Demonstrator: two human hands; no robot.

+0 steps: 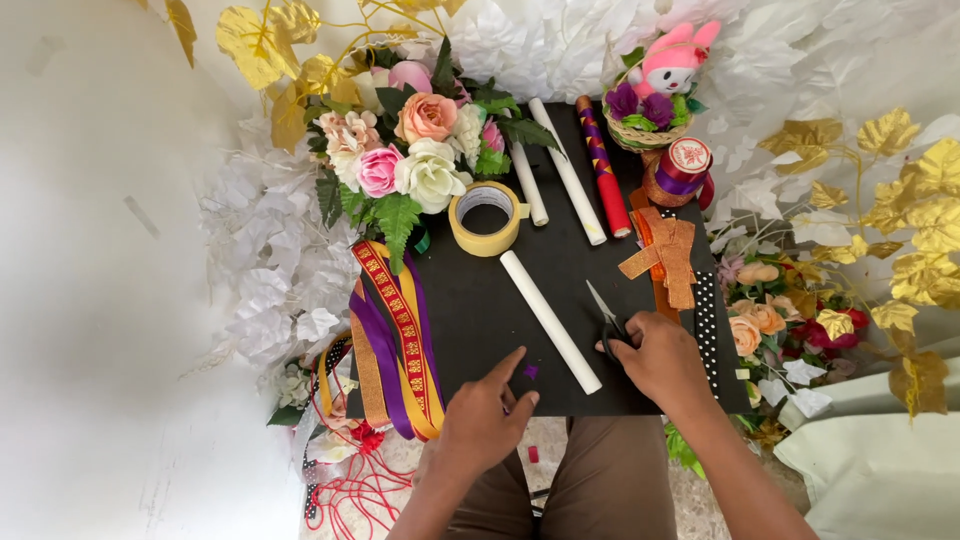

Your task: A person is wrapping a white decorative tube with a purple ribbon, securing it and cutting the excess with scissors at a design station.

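Your right hand (655,358) grips the scissors (606,320) while your open left hand (487,415) reaches the purple scrap (530,371); blades could nick the nearby white roll (549,320)

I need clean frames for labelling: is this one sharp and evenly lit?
Head view: light is soft and even, with faint shadows on the black board; the white wall at left is nearly washed out; both the left hand and the scissors look sharp.

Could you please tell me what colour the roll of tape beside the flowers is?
The round roll of tape is yellow, seen best in the head view.
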